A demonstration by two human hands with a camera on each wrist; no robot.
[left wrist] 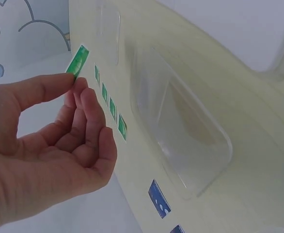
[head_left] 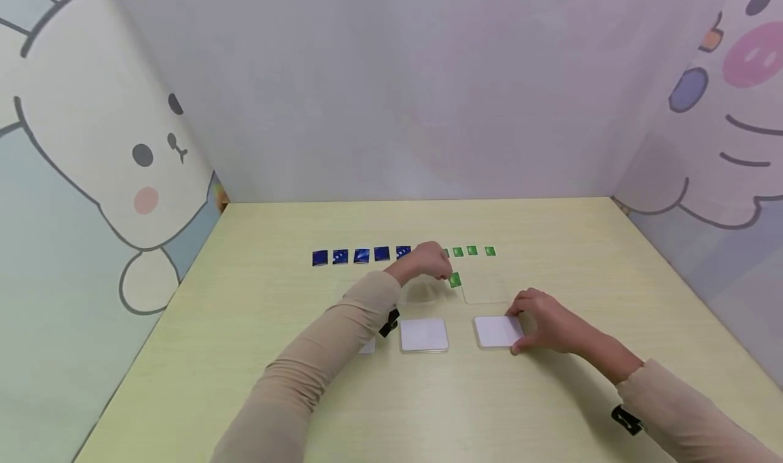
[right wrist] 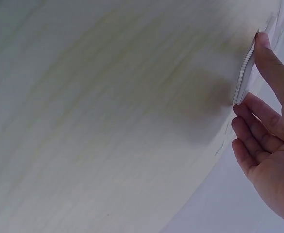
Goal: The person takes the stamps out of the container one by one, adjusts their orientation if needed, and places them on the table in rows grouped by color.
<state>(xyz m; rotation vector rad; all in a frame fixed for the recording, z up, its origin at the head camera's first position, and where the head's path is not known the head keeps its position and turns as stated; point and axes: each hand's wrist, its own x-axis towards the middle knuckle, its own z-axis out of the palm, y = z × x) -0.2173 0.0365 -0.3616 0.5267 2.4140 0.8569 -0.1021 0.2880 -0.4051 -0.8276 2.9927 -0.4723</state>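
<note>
Between thumb and index finger, my left hand [head_left: 430, 260] pinches a small green picture card [head_left: 455, 280] by its edge, its other fingers curled loosely in the left wrist view. The card is held above the table, over the near side of a row of similar green cards [head_left: 472, 251]. A clear plastic lid-like tray [head_left: 485, 300] lies just right of it. My right hand [head_left: 547, 321] grips the right end of a flat clear-edged box with a white face [head_left: 494, 332], thumb at the near edge and fingers at the far edge. The box lies on the table.
A matching white-faced box [head_left: 424, 334] lies in the middle; another [head_left: 368, 347] is mostly hidden by my left sleeve. Another clear tray [left wrist: 181, 131] sits beneath my left arm. Several dark blue cards [head_left: 361, 255] form a row at the back left of the table [head_left: 428, 408].
</note>
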